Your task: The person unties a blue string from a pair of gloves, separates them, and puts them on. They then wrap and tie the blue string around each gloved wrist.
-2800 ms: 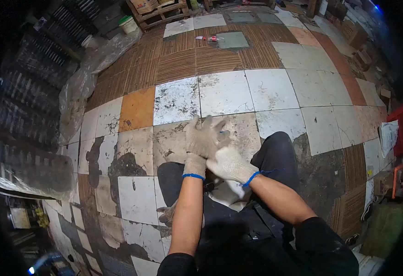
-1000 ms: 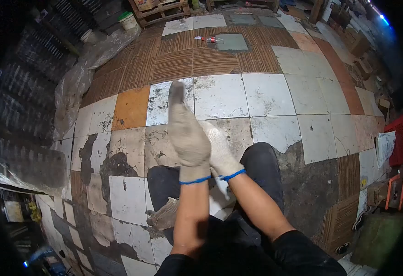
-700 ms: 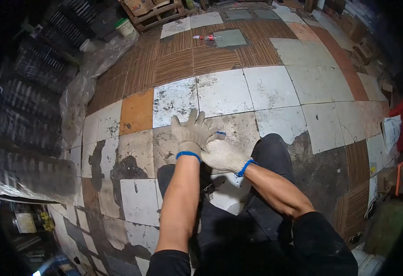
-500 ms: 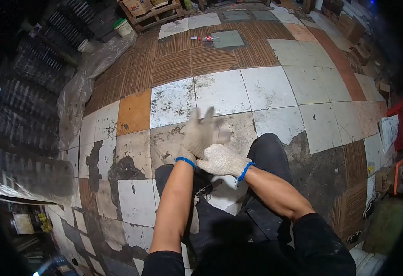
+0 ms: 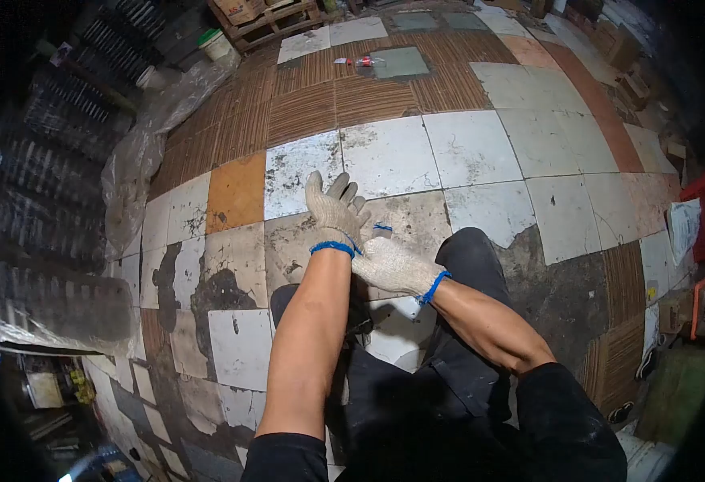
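Observation:
My left hand (image 5: 338,207) wears an off-white knitted work glove with a blue cuff edge (image 5: 332,246) at the wrist. Its fingers are spread, palm side turned partly up, and it holds nothing. Against the left wrist, my right hand (image 5: 397,265) wears a matching glove, its fingers closed at the cuff of the left glove. The right fingertips are partly hidden behind the knuckles. A short blue thread (image 5: 382,227) shows just beyond the right hand. Both hands are above my bent knees (image 5: 471,261), over the tiled floor.
Worn, patchy floor tiles (image 5: 389,157) spread ahead. A clear bottle with a red label (image 5: 366,62) lies farther off. Dark stacks (image 5: 47,209) and plastic sheeting (image 5: 131,173) line the left. A wooden pallet (image 5: 268,24) stands at the back; a red object (image 5: 704,210) is at right.
My left hand, blurred before, now shows spread fingers and has shifted slightly left. My right hand has moved a little right and down, still at the left glove's cuff.

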Demonstrator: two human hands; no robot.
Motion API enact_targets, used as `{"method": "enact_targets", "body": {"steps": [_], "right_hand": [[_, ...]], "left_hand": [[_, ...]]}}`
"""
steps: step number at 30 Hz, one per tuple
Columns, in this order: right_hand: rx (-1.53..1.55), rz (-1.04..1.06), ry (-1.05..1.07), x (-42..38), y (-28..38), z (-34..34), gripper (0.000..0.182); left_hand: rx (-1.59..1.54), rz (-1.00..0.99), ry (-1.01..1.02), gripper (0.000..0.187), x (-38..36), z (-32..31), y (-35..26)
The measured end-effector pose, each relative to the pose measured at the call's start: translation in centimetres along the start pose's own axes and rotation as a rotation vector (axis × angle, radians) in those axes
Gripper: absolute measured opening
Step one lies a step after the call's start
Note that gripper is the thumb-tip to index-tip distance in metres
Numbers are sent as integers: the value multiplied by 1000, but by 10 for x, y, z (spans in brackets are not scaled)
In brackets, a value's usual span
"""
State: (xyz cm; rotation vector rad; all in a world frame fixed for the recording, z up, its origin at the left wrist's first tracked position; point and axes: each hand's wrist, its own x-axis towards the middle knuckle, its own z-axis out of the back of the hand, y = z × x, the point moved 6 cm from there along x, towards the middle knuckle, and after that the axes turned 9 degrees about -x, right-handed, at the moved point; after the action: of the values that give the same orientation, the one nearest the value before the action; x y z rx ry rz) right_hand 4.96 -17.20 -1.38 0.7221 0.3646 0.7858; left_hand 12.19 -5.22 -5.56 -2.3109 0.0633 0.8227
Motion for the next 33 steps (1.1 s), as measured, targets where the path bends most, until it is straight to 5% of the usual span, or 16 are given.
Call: {"method": "enact_targets", "body": {"steps": [5, 10, 15, 17, 18, 20, 21, 22, 25, 26, 28, 29, 31, 33], "right_hand": [[-135, 3, -47, 8, -12, -13, 49], [-222, 57, -116, 12, -18, -14, 49], [129, -198, -556, 13, -37, 6, 36], [79, -265, -869, 13, -56, -6, 34], [95, -346, -880, 8, -50, 0, 37], [363, -363, -835, 16, -66, -5, 41], [185, -309, -940, 12, -68, -6, 47], [-5, -273, -1050, 7, -70, -8, 54], [586, -494, -1038, -1, -88, -30, 63], [575, -475, -1136, 5, -106, -41, 69], [583, -428, -1089, 7, -103, -38, 63], [595, -417, -1068, 2, -101, -41, 60], [44, -285, -802, 0, -69, -14, 58], [-294, -157, -421, 8, -36, -5, 58]], "left_hand": [[465, -168, 136, 97, 20, -15, 6], [393, 179, 458, 103, 13, -10, 29], [421, -370, 113, 97, 43, 17, 4], [908, -628, -36, 95, 26, -4, -8], [1251, -614, -284, 87, -13, -25, -16], [1562, -576, -334, 83, -28, -43, -3], [1722, -556, -353, 81, -31, -47, 2], [1559, -571, -354, 77, -15, -27, 11], [1650, -569, -1, 70, 9, 15, 45], [1630, -582, 87, 67, 18, 23, 54], [1504, -606, 178, 59, 13, 20, 63], [1602, -468, 96, 54, 19, 30, 62], [1765, -191, -86, 46, -24, 0, 20], [2089, -383, -132, 43, 22, 44, 24]]}}
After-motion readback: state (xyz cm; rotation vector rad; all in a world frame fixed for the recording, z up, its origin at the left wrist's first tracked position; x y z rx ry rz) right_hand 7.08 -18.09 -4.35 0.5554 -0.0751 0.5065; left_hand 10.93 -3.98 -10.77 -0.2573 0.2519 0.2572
